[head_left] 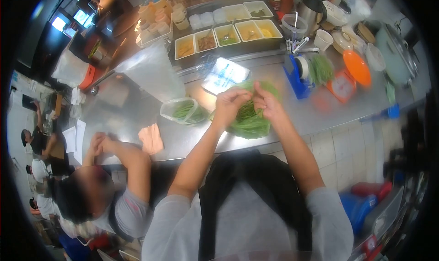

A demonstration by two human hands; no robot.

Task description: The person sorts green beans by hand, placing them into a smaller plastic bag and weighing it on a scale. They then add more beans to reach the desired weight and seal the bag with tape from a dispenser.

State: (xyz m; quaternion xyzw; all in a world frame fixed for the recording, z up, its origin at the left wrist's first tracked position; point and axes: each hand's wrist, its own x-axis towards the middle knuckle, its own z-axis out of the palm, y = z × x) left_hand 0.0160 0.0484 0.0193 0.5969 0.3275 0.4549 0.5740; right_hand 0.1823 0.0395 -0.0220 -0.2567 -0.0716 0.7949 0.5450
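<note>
Both my hands are raised over a green plastic bag (256, 129) of long green vegetables at the counter's front edge. My left hand (232, 104) is closed, its fingertips pinched near the bag's upper part; what they hold is too small to make out. Close beside it on the right, my right hand (267, 102) is also closed, thumb and fingers together at the bag's opening. A clear bag of cut greens (186, 111) lies to the left. Behind my hands is a white and blue packet (225, 75).
A co-worker (130, 178) leans at the counter on the left, near an orange cloth (151, 139). Food trays (227, 35) line the back. On the right stand a blue tape dispenser (295, 78), an orange scale (341, 86) and a cup (323, 40).
</note>
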